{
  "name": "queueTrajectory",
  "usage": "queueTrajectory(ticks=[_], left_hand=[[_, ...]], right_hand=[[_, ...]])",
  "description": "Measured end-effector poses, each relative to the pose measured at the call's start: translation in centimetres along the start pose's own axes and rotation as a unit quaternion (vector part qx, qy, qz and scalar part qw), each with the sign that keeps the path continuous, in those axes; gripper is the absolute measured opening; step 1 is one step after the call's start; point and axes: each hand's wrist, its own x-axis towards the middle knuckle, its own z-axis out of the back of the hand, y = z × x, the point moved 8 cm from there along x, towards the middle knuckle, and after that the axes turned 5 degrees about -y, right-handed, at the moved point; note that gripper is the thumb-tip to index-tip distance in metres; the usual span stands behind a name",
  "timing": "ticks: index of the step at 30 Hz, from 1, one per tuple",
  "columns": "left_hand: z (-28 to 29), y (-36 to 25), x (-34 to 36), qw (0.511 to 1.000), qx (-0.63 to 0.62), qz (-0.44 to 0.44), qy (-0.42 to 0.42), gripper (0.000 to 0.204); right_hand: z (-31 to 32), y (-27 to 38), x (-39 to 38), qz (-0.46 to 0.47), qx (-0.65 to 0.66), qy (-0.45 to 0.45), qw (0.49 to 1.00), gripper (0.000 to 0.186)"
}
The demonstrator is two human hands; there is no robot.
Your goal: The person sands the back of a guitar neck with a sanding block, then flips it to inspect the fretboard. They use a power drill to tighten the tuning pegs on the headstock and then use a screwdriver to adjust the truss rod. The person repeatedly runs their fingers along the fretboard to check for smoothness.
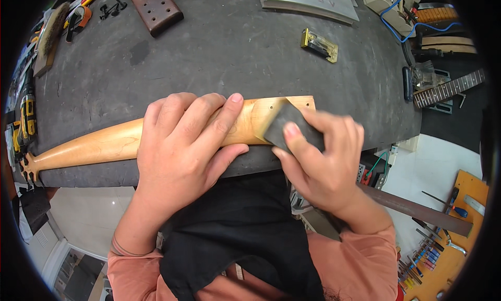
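Note:
A pale wooden guitar neck (99,143) lies across the near edge of the grey workbench (224,50), its narrow end pointing left. My left hand (182,144) presses down over the middle of the neck, fingers wrapped on it. My right hand (321,160) grips a dark grey sanding block (286,122) held against the neck's wide squared heel end (297,102) at the right.
On the bench's far side lie a brown drilled wooden block (154,7), a small brass-coloured part (319,44) and a grey metal plate (310,2). Hand tools line the left edge (26,113). Another guitar neck (449,88) rests at the right; screwdrivers (433,243) sit on an orange board below.

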Motion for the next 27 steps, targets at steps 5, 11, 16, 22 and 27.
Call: queueTrajectory(ticks=[5,11,16,22,27], left_hand=[[-0.2,-0.1,0.3,1.000,-0.014,-0.002,-0.002,0.073],[0.1,0.1,0.3,1.000,-0.022,-0.008,-0.015,0.071],[0.3,0.3,0.1,0.999,-0.048,0.001,-0.023,0.063],[0.4,0.3,0.1,0.997,-0.072,-0.002,-0.035,0.056],[0.5,0.5,-0.3,0.996,-0.080,0.000,-0.042,0.055]], right_hand=[[-1.1,-0.3,0.9,-0.075,0.000,-0.041,0.996,0.051],[-0.1,0.7,-0.9,-0.084,-0.002,-0.040,0.996,0.046],[-1.5,0.9,1.1,-0.088,-0.005,-0.067,0.994,0.048],[-1.8,1.1,1.0,-0.082,-0.003,-0.065,0.995,0.050],[-0.5,2.4,-1.2,-0.077,0.002,-0.048,0.996,0.044]])
